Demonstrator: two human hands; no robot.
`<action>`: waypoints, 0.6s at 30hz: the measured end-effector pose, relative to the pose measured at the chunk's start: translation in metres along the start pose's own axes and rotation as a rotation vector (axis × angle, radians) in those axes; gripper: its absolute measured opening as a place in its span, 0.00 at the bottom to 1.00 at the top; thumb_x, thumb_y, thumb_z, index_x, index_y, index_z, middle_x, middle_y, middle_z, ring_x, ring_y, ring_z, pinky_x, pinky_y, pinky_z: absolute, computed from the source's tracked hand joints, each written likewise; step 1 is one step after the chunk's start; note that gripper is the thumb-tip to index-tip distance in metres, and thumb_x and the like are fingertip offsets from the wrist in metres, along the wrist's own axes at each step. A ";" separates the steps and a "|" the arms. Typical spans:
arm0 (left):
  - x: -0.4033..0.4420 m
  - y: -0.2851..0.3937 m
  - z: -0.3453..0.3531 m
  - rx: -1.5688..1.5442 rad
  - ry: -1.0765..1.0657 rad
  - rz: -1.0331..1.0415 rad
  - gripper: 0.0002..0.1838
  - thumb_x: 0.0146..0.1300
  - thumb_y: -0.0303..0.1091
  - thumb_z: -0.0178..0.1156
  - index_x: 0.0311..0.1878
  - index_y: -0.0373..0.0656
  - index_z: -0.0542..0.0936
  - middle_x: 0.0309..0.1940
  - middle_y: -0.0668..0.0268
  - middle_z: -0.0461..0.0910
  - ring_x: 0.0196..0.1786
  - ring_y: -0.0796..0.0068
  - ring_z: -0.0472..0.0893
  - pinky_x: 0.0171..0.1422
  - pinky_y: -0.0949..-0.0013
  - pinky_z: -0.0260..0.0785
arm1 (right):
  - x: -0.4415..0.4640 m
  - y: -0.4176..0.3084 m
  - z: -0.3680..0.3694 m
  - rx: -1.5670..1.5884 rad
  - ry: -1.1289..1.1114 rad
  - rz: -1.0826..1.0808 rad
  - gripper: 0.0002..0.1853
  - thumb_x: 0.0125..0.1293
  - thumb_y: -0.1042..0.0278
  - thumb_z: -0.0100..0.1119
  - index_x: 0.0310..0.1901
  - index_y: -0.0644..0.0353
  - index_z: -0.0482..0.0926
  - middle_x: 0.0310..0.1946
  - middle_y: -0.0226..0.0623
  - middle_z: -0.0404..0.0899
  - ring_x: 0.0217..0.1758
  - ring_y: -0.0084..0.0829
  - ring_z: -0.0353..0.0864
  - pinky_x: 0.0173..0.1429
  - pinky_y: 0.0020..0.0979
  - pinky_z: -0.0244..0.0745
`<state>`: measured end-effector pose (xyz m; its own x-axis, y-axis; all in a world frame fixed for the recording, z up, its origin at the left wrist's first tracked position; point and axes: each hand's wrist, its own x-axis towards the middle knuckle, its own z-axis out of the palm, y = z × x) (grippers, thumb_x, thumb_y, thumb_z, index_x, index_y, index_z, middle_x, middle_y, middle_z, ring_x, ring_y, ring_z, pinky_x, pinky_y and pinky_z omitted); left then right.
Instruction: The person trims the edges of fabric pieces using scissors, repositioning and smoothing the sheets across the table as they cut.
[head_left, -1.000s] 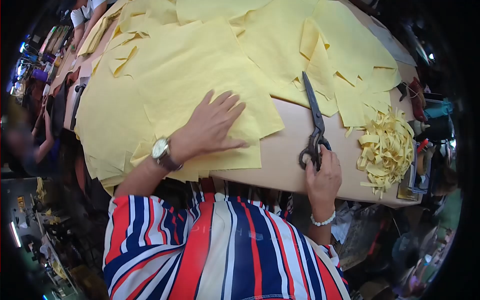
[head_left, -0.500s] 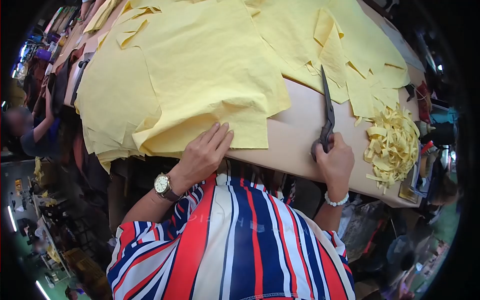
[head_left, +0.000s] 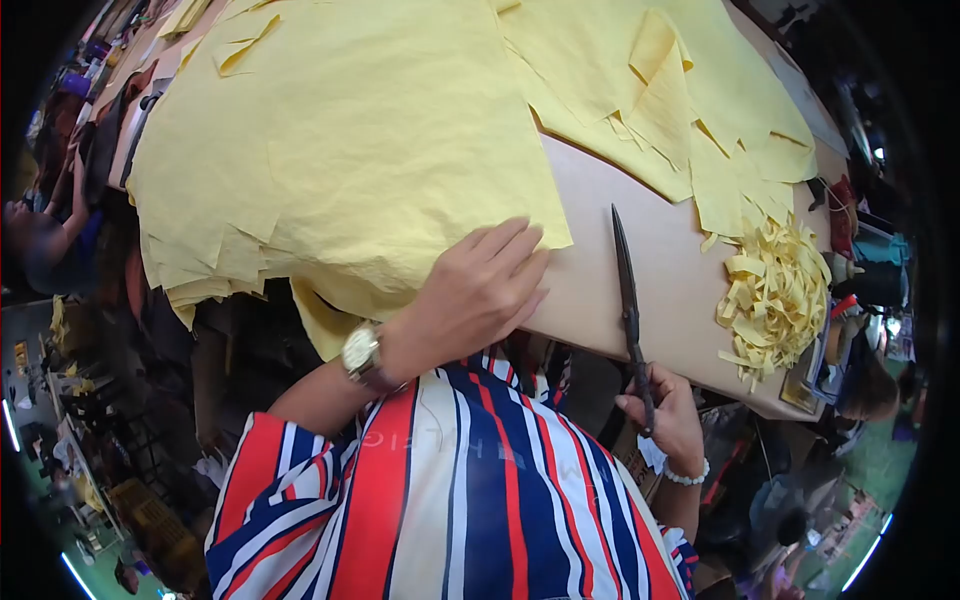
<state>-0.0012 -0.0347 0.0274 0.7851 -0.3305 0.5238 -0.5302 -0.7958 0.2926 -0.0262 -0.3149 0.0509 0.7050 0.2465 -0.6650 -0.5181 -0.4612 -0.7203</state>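
Note:
A large pale yellow cloth [head_left: 350, 140] lies spread over the table in front of me, part of it hanging over the near edge. My left hand [head_left: 475, 290], with a watch on the wrist, is at the cloth's near right corner. Its fingers are stretched out and slightly apart; whether the thumb touches cloth underneath is hidden. Dark scissors [head_left: 626, 290] are in my right hand [head_left: 668, 412], low at the table's near edge. Their blades look closed and point away from me, over bare tabletop to the right of the cloth.
More yellow cloth [head_left: 640, 90] with ragged edges covers the far right of the table [head_left: 590, 200]. A heap of cut yellow strips [head_left: 775, 300] sits at the right edge. Another person [head_left: 60, 235] is at the far left. Thread cones and tools stand beyond the right edge.
My left hand has moved right along the cloth to its corner, and the folded near edge now lies flatter. My right hand has drawn the scissors back toward me.

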 end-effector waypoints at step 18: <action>0.003 -0.009 0.048 -0.002 0.047 -0.033 0.10 0.46 0.26 0.56 0.35 0.37 0.78 0.35 0.62 0.78 0.41 0.65 0.80 0.39 0.71 0.74 | -0.006 -0.008 0.028 0.082 -0.139 -0.020 0.18 0.45 0.59 0.72 0.21 0.61 0.71 0.14 0.22 0.67 0.17 0.14 0.64 0.22 0.17 0.58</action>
<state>0.0214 -0.0531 -0.0116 0.7864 -0.2802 0.5505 -0.5052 -0.8046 0.3122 -0.0400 -0.2894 0.0549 0.6443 0.3734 -0.6674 -0.5464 -0.3857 -0.7434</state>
